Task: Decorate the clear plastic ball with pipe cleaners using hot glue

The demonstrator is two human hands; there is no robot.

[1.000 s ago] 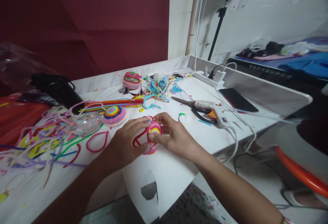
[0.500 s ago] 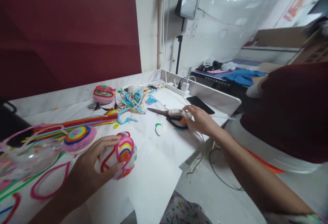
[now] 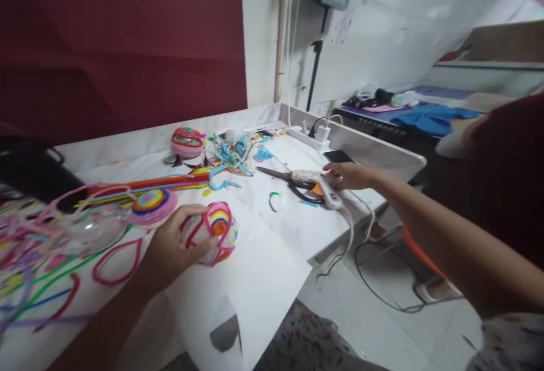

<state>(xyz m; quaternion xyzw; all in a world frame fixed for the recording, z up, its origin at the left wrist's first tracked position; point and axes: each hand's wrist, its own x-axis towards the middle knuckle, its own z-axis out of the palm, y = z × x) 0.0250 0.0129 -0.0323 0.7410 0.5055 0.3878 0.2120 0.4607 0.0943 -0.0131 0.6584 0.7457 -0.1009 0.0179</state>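
The left hand [image 3: 170, 249] holds a clear ball trimmed with pipe cleaners [image 3: 220, 228] at the front edge of the worktop [image 3: 306, 225], thumb on the near side and fingers around the far side; whether it rests on the white paper [image 3: 266, 291] is unclear. Being round, it has no plain long axis; its arched rainbow patch with an orange centre faces up and towards the viewer. Near the right end, the right hand [image 3: 351, 175] has its fingers bent at the rear of a white glue gun [image 3: 328, 191]; whether they grip it cannot be told. The gun's barrel lies roughly along the worktop, front end leftward, handle slanting towards the front edge. Scissors [image 3: 274, 173] lie alongside, blades pointing left.
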